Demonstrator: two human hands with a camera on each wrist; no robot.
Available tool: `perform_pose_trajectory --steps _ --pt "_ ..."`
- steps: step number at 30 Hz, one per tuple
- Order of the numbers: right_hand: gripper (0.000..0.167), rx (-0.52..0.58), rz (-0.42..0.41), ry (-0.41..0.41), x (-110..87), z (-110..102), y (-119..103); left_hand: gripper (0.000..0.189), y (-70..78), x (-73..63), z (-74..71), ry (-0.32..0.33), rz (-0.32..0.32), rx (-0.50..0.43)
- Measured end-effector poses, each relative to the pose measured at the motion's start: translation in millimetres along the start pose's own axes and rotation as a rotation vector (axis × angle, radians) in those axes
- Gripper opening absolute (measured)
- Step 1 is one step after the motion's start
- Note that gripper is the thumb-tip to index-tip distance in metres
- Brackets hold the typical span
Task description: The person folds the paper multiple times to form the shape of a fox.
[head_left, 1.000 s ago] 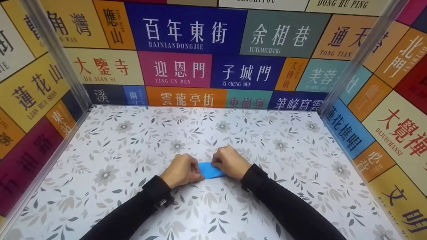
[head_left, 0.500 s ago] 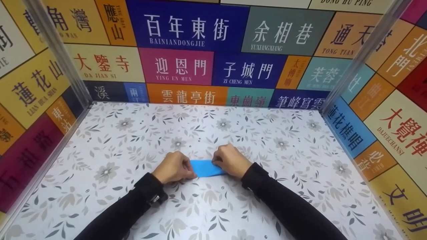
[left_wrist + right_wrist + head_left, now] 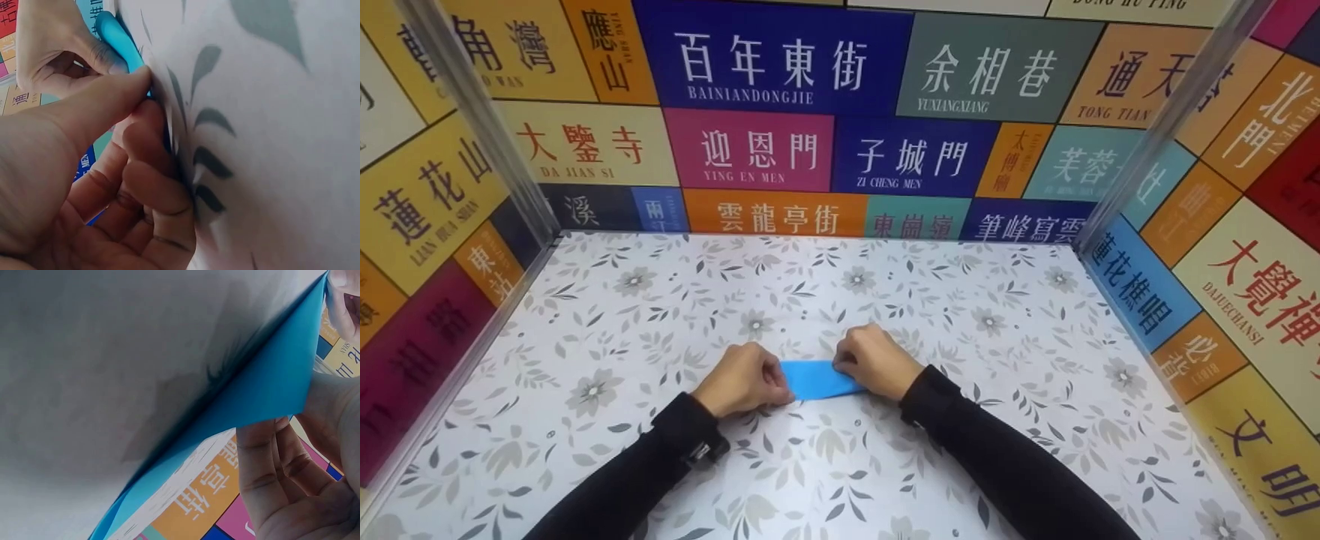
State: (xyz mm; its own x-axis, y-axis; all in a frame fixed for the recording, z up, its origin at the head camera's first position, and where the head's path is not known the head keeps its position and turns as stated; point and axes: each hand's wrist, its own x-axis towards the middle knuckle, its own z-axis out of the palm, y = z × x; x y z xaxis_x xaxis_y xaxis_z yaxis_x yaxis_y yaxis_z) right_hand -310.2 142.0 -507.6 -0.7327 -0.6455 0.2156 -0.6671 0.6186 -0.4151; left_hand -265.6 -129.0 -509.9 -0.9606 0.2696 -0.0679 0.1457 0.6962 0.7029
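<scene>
From here I see a white bench w/ grey floral print (busy, tbh), blue sheet on it approx. mid-width, partly raised.

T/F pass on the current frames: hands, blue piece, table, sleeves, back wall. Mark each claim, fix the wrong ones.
1. The left hand and right hand both hold the blue piece. True.
2. The hands are crossed over each other. False: in the head view they are apart, with part of the blue piece showing between them.
3. The table has a leaf-and-flower print. True.
4. Both arms are in white sleeves. False: the sleeves are black.
5. The back wall carries coloured panels with characters. True.
</scene>
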Motion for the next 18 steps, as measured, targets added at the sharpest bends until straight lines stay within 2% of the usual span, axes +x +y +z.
perform_pose_trajectory --steps 8,14,18 --pt "0.006 0.019 0.026 -0.013 0.2 0 -1 0.022 1.6 -2.7 0.8 0.016 0.006 -0.002" --pt "0.006 0.021 0.025 -0.014 0.1 0 -2 0.016 9.4 -1.5 -2.7 -0.007 0.099 -0.003" --pt "0.007 -0.003 -0.014 0.006 -0.4 -1 -3 0.013 16.5 1.1 -3.6 0.0 0.182 0.015"
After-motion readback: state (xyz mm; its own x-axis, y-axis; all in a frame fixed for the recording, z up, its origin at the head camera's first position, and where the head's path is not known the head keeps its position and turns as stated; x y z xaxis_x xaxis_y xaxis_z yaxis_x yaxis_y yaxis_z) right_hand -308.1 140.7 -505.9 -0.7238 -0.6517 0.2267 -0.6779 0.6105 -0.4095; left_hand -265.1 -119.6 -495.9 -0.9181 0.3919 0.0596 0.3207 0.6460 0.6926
